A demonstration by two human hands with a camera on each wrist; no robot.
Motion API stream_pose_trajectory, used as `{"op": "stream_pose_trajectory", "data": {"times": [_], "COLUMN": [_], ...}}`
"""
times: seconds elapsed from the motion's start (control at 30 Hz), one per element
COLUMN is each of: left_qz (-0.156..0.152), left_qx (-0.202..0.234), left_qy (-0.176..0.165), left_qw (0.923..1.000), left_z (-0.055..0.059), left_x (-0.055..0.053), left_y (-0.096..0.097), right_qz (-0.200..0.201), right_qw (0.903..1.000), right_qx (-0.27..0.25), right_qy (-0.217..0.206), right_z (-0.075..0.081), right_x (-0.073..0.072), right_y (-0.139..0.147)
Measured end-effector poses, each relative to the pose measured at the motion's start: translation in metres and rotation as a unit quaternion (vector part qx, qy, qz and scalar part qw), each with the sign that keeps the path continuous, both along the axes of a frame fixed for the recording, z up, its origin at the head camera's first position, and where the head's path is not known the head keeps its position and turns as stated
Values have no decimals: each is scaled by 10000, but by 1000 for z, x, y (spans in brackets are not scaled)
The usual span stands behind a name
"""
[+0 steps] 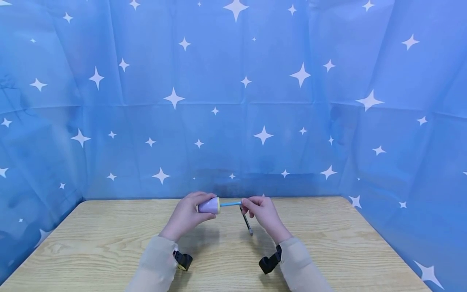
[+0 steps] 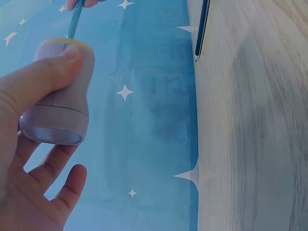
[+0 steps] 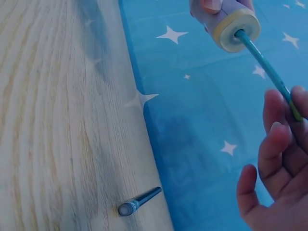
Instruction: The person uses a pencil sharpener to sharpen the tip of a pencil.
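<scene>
Held above the table, a lavender pencil sharpener (image 1: pixel 208 206) with a yellow rim lies on its side in my left hand (image 1: pixel 187 215). The thumb and fingers grip its body, as the left wrist view shows. A blue pencil (image 1: pixel 230 203) enters the hole in its end face, seen best in the right wrist view. My right hand (image 1: pixel 263 211) pinches the pencil's outer end between thumb and index finger, the other fingers loosely bent. The pencil's tip is hidden inside the sharpener.
On the light wooden table (image 1: pixel 109 235), a dark pen (image 1: pixel 247 224) lies below and near my right hand. A blue curtain (image 1: pixel 219 142) with white stars hangs behind the table's far edge and along both sides.
</scene>
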State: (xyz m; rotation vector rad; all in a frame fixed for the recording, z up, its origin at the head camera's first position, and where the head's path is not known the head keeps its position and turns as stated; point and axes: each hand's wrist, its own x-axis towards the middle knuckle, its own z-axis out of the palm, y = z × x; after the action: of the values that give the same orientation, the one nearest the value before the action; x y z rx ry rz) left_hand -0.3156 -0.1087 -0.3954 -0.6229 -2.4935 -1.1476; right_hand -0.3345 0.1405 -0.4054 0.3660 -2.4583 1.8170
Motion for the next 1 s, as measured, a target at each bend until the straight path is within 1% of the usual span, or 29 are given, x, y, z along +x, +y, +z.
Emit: {"op": "stream_pose_trajectory", "data": {"times": [0.13,0.23,0.4,0.57,0.7,0.83,1.0], "left_qz": [-10,-24,40,146,243,220,189], "left_qx": [-33,-66,-186,-299,-235,-186,-181], "left_qy": [39,77,147,95,23,-17,-26], "left_qw": [10000,9999,9997,9994,9994,9996,9997], "left_z": [1,1,0,0,0,1,0], "left_x": [0,0,0,-1,-2,-2,-1], "left_y": [1,1,0,-3,-6,-8,-7], "right_qz": [-24,43,166,197,297,400,457], "right_qw": [10000,9999,9998,9996,9992,9987,9983], "right_qx": [-55,-91,-59,-178,-268,-309,-344], "right_qy": [-42,-72,-106,-32,-1,-14,-99], "right_z": [-1,-2,-3,-2,2,4,2], "right_x": [-1,-1,-2,-3,-2,-1,-1], "right_y": [0,-1,-2,-2,-1,1,7]}}
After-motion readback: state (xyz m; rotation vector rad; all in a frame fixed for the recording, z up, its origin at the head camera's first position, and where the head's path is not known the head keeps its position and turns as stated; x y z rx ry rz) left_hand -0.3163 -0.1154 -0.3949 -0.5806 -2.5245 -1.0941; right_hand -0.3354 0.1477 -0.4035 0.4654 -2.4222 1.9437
